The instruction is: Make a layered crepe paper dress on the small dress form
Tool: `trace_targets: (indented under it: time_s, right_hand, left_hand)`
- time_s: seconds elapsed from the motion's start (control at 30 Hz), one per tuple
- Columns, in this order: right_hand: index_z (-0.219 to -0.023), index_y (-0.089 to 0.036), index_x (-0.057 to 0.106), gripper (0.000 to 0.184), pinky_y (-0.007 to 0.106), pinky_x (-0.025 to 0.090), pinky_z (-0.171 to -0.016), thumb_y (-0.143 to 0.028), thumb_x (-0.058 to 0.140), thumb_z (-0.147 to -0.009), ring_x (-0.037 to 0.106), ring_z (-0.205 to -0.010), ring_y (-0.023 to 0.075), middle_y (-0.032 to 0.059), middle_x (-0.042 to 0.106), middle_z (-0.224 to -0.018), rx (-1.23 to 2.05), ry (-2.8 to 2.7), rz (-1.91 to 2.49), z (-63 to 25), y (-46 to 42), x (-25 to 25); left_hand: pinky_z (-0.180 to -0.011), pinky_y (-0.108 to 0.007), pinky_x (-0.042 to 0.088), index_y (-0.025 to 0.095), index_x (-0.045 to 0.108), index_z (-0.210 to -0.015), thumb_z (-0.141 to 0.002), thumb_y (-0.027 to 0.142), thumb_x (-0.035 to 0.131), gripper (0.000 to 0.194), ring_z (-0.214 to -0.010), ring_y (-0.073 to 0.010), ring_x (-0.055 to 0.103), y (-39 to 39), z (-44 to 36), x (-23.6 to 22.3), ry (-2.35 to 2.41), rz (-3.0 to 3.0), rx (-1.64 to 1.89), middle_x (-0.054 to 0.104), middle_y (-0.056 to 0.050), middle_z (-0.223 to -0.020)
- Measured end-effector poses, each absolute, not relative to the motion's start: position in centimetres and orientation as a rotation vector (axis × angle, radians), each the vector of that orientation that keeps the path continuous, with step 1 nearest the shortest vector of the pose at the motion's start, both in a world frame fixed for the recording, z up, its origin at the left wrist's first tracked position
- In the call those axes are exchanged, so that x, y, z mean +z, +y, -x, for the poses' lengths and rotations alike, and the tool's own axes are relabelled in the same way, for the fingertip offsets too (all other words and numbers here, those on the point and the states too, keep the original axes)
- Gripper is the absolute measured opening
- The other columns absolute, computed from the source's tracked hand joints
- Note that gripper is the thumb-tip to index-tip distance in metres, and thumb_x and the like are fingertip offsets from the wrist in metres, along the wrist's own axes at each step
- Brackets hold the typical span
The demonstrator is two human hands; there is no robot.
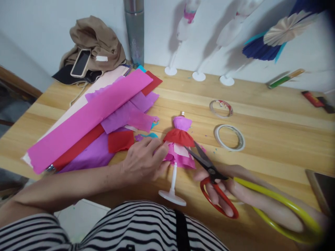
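A small dress form on a white stand lies on the wooden table, dressed in a pink and red crepe paper dress. My left hand grips the left side of the pink skirt, fingers closed on it. My right hand holds scissors with a red and a yellow handle. The black blades are open at the skirt's right edge.
Sheets of pink, purple and red crepe paper cover the left of the table. Two tape rolls lie to the right of the dress. A bag with a phone, a metal flask and other stands sit at the back.
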State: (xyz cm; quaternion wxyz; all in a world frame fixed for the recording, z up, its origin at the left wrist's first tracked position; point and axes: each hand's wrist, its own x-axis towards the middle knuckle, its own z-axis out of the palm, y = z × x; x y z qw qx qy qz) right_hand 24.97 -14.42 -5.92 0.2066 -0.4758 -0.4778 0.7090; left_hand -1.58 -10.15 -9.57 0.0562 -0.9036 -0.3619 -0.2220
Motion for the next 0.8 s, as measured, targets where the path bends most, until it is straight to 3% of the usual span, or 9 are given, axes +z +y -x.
trace_targets:
  time_s: [0.07,0.23,0.4,0.53,0.67,0.8]
  right_hand:
    - [-0.108,-0.025,0.069,0.057,0.024,0.041,-0.036,-0.072,0.061,-0.078,0.061,-0.04,0.0126,0.0026,0.066,-0.069,2.092,-1.254,1.367,-25.0,-14.4,-5.6]
    - [-0.102,-0.025,0.068,0.057,0.023,0.046,-0.035,-0.075,0.06,-0.076,0.063,-0.042,0.0138,0.0025,0.067,-0.071,2.219,-1.312,1.482,-24.4,-13.7,-4.1]
    - [-0.091,-0.025,0.068,0.056,0.022,0.047,-0.033,-0.078,0.056,-0.076,0.059,-0.04,0.0122,0.0016,0.062,-0.071,2.23,-1.563,1.498,-23.8,-12.9,-3.6]
    - [-0.103,-0.027,0.068,0.041,0.017,0.045,-0.035,-0.062,0.06,-0.084,0.059,-0.047,0.0116,0.0017,0.059,-0.073,2.183,-1.766,1.538,-24.4,-12.9,-4.5]
    - [-0.107,-0.033,0.069,0.032,0.021,0.054,-0.041,-0.055,0.059,-0.087,0.059,-0.052,0.0134,0.0033,0.06,-0.077,2.059,-1.942,1.566,-25.3,-12.8,-4.7]
    - [-0.111,-0.036,0.067,0.026,0.025,0.058,-0.047,-0.047,0.057,-0.09,0.063,-0.063,0.0181,0.0047,0.064,-0.084,1.99,-2.163,1.508,-25.4,-11.6,-4.3]
  left_hand:
    - [-0.062,-0.029,0.047,0.015,0.063,-0.099,-0.094,0.032,0.049,0.023,-0.078,-0.0197,0.061,-10.0,1.6,-9.8,-1.13,2.739,-0.637,0.066,-0.008,-0.09]
    - [-0.063,-0.026,0.045,0.015,0.063,-0.088,-0.094,0.013,0.043,0.021,-0.075,-0.0155,0.059,-9.7,1.9,-10.5,-1.101,2.748,-0.706,0.064,-0.006,-0.084]
    - [-0.062,-0.027,0.048,0.015,0.061,-0.093,-0.091,0.024,0.046,0.017,-0.078,-0.0182,0.061,-9.8,2.0,-10.1,-1.199,2.826,-0.672,0.065,-0.008,-0.089]
    - [-0.052,-0.027,0.043,0.016,0.057,-0.092,-0.088,0.038,0.052,0.022,-0.074,-0.0202,0.062,-10.0,1.8,-9.3,-1.408,2.926,-0.46,0.064,-0.006,-0.086]
    - [-0.05,-0.027,0.042,0.017,0.054,-0.098,-0.085,0.043,0.06,0.029,-0.077,-0.0225,0.063,-10.0,1.7,-9.0,-1.478,2.96,-0.222,0.064,-0.007,-0.091]
    - [-0.048,-0.025,0.038,0.018,0.053,-0.097,-0.088,0.042,0.058,0.026,-0.075,-0.0215,0.06,-9.9,1.7,-9.5,-1.4,2.901,-0.281,0.061,-0.007,-0.09]
